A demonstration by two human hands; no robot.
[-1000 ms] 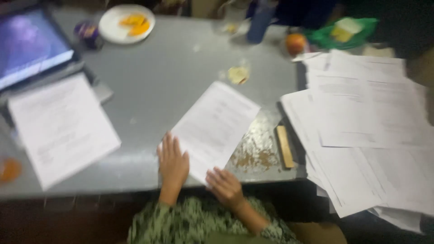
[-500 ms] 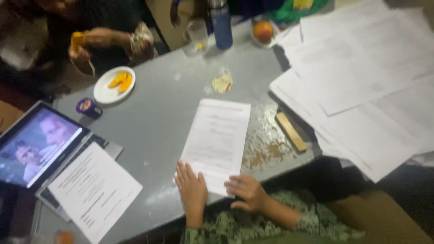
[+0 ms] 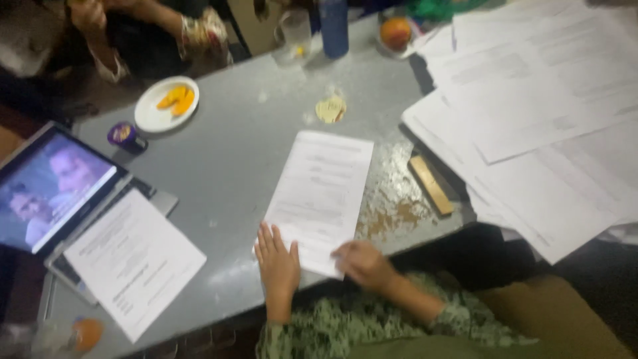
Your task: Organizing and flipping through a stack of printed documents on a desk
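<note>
White printed paper sheet (image 3: 321,193): light, floppy, slides easily; left hand (image 3: 277,264) flat, fingers spread, right hand (image 3: 363,263) curled on near edge.

We sit at shared work desk, likely office or study room doubling as snack spot. Grey table (image 3: 232,153) worn, paint chipped near edge. Stacks of printed papers (image 3: 531,119) spread at our right, open laptop (image 3: 53,189) at left with sheet (image 3: 133,259) on its keyboard. Plate of orange snacks (image 3: 166,106), blue bottle (image 3: 334,26), glass (image 3: 294,33), fruit (image 3: 395,32) at far side.
</note>
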